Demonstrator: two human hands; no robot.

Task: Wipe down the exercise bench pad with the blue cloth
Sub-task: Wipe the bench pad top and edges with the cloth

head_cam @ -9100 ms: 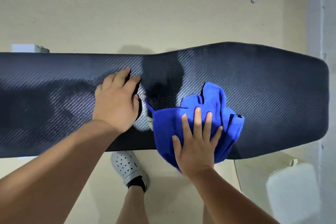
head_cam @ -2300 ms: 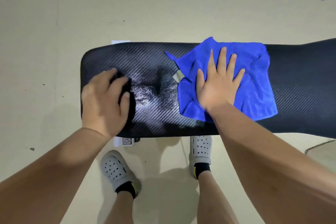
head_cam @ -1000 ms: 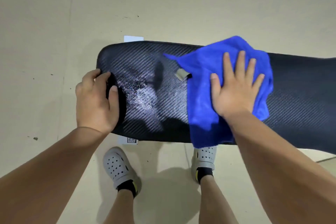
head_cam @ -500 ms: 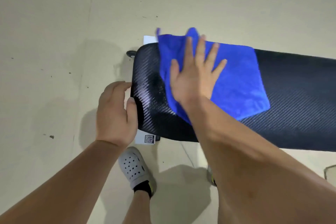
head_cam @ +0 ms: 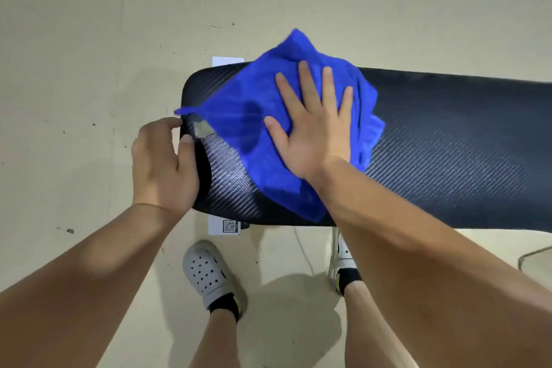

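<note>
My flat right hand [head_cam: 310,134] presses the blue cloth [head_cam: 239,104] onto the bench pad [head_cam: 448,143]. My left hand [head_cam: 162,164] grips the pad's end, and its length runs rightward.

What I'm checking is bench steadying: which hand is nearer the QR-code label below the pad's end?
Left. The left hand grips the end edge of the bench pad, just up-left of the QR-code label. The right hand presses flat on the blue cloth, farther up-right.

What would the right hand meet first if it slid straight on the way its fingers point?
Probably the bunched far fold of the blue cloth under the right hand, then the far bench pad edge; beyond, only floor shows.
</note>
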